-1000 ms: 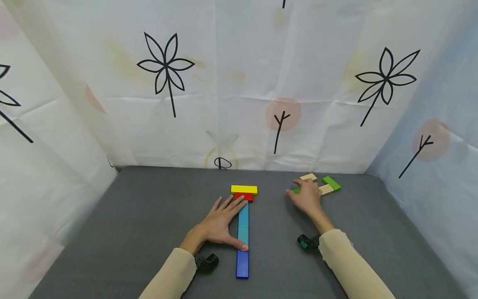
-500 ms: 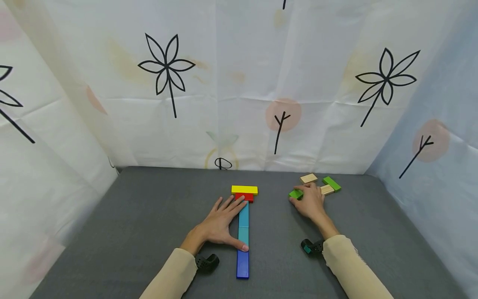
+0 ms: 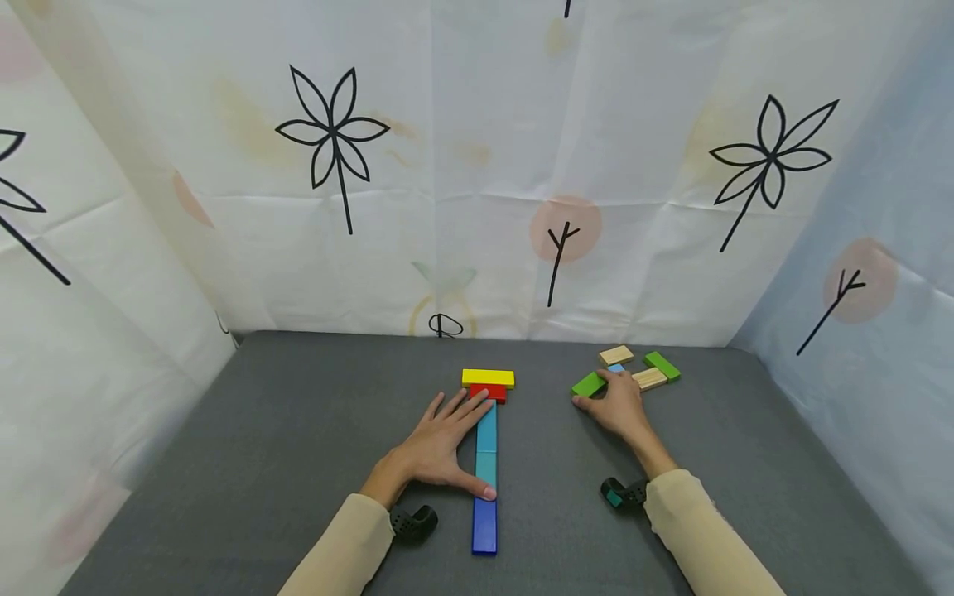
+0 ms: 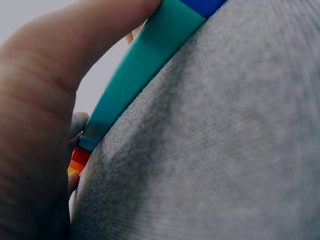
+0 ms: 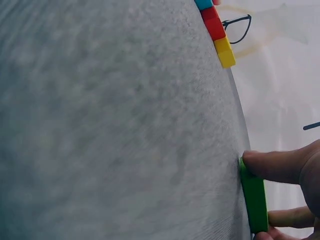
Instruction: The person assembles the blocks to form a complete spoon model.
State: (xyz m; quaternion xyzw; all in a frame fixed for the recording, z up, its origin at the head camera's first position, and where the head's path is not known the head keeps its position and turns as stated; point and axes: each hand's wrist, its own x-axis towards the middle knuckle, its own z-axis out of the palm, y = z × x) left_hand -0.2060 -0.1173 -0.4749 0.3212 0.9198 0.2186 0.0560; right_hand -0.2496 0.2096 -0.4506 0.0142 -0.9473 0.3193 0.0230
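Note:
My left hand (image 3: 440,447) lies spread beside a straight row of blocks, fingertips on the red block (image 3: 488,397) and upper light-blue block (image 3: 486,430). Its thumb rests at the near end of the teal block (image 4: 155,45), where the dark blue block (image 3: 484,528) begins. Across the row's far end lies a yellow block (image 3: 488,378). Over at the right, my right hand (image 3: 617,406) pinches a green block (image 3: 589,384), thumb at one end and fingers at the other. In the right wrist view that green block (image 5: 255,200) is close against the table.
Around the right hand lie two plain wooden blocks (image 3: 616,355), a second green block (image 3: 662,366) and a partly hidden light-blue one (image 3: 615,367). The grey table (image 3: 298,414) meets a patterned white curtain (image 3: 477,248) behind the blocks.
My right hand has drawn the green block out toward the left and slightly nearer, and a light-blue block now shows behind it. The left hand has kept its place.

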